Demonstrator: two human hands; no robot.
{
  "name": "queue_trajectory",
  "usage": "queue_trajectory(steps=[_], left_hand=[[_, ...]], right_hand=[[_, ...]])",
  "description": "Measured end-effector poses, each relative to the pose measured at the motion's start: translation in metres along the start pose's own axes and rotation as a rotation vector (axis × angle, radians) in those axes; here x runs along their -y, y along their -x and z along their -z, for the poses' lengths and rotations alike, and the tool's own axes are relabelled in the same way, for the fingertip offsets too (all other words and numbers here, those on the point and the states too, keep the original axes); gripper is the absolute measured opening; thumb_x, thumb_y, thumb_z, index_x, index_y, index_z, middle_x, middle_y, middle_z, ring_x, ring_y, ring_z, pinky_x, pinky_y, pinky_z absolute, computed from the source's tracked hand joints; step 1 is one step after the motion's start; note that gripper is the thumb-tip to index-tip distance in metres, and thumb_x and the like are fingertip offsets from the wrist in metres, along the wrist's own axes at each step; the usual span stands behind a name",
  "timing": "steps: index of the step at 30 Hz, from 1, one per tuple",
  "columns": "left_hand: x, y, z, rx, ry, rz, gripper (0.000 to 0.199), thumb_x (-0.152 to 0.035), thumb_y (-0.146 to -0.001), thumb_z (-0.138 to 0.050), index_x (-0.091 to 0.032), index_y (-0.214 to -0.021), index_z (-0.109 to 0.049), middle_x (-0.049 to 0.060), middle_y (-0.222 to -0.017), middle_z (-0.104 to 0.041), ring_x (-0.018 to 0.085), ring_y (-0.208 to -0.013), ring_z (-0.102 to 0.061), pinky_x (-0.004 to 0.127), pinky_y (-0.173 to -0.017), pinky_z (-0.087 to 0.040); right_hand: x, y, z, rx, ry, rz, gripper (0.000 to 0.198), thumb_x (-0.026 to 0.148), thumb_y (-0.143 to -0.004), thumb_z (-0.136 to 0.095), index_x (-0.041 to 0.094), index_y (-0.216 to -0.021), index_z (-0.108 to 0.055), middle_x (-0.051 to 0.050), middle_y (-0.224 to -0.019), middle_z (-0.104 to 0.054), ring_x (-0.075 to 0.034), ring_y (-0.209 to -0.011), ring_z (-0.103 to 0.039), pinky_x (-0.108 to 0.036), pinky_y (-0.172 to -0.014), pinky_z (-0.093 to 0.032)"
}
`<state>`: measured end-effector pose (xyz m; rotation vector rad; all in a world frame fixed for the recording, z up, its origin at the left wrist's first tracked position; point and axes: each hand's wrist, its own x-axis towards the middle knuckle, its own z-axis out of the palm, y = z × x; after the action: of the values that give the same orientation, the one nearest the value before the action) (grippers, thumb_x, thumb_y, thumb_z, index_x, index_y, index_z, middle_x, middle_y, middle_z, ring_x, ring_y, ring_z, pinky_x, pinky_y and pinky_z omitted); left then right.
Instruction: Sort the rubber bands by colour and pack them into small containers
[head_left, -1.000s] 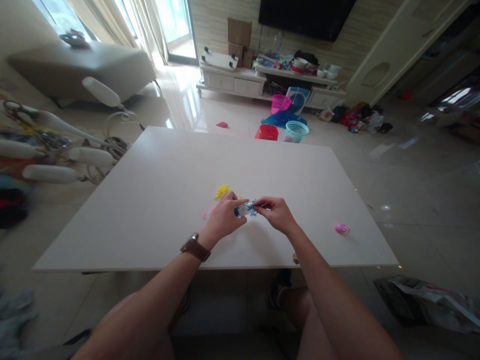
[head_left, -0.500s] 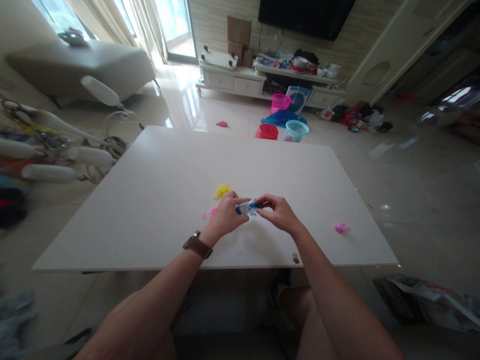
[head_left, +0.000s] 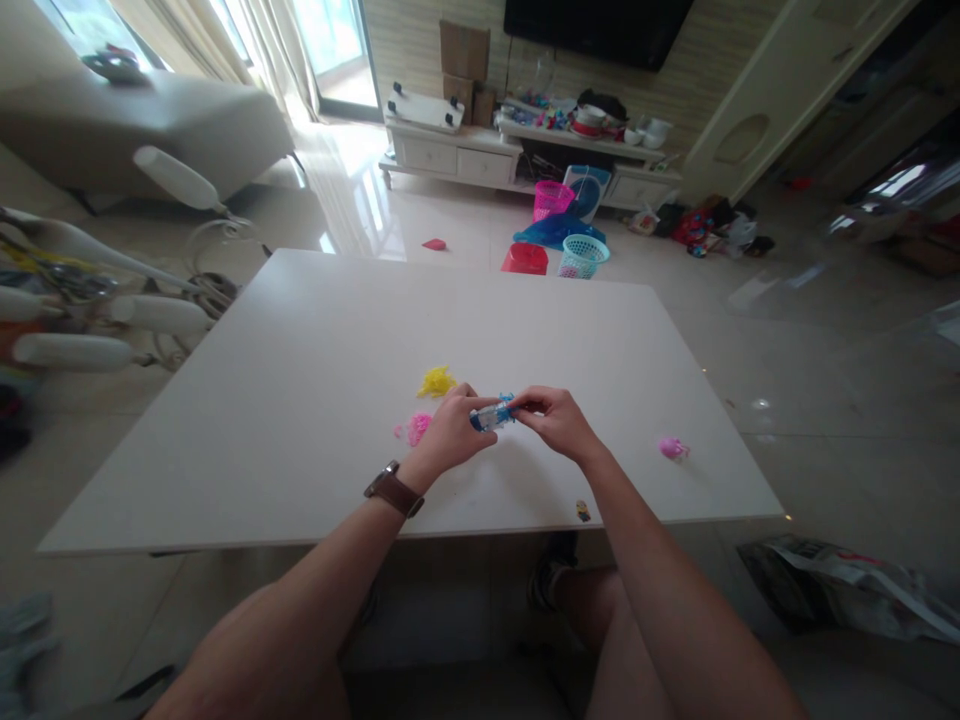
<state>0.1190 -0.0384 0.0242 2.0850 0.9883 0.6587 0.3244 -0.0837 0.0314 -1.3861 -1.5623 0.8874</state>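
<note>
- I see the left hand (head_left: 448,432) curled, thumb and fingers gripping a small clear container (head_left: 490,415) over the white table (head_left: 337,340).
- The right hand (head_left: 555,420) bends to its blue end; I can't tell whether it grips.

We have a white table in front of us, its top (head_left: 315,320) smooth and straight-edged. Left of its middle we see a small yellow pile (head_left: 436,381) of thin pieces, and just nearer to us a loose pink pile (head_left: 415,429). Well off to the right we find a pinkish-purple object (head_left: 673,447). Close to the near edge we see a small yellow-and-dark figure (head_left: 583,511); whether it lies flat we cannot tell.
</note>
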Motion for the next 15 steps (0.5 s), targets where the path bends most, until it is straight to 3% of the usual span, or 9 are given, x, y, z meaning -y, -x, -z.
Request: queue_trajectory(steps=[6,10,15], left_hand=[[-0.003,-0.002,-0.005,0.017,0.039,0.012,0.046,-0.015,-0.070,-0.070,-0.028,-0.113,-0.080,0.003,-0.090,-0.054,0.020,-0.086,-0.058,0.035,-0.083,-0.050],[-0.004,-0.004,-0.009,0.012,0.051,0.028,0.049,-0.015,-0.070,-0.071,-0.027,-0.117,-0.080,0.003,-0.091,-0.054,0.019,-0.086,-0.058,0.035,-0.085,-0.051],[-0.006,-0.009,-0.013,0.000,0.083,0.053,0.053,-0.014,-0.068,-0.074,-0.023,-0.119,-0.079,0.004,-0.093,-0.056,0.019,-0.088,-0.059,0.034,-0.087,-0.052]], right_hand=[[-0.004,0.001,-0.002,-0.080,-0.069,-0.079,0.009,0.028,-0.076,-0.077,0.020,-0.080,-0.078,-0.003,-0.078,-0.077,-0.019,-0.076,-0.071,-0.032,-0.075,-0.056],[-0.004,0.000,-0.004,-0.161,-0.097,-0.118,0.021,0.036,-0.071,-0.084,0.019,-0.075,-0.073,-0.002,-0.071,-0.073,-0.019,-0.069,-0.069,-0.031,-0.068,-0.056],[-0.002,-0.001,0.005,-0.159,-0.026,-0.071,0.019,0.037,-0.074,-0.082,0.019,-0.077,-0.075,-0.004,-0.075,-0.075,-0.019,-0.072,-0.071,-0.032,-0.072,-0.057]])
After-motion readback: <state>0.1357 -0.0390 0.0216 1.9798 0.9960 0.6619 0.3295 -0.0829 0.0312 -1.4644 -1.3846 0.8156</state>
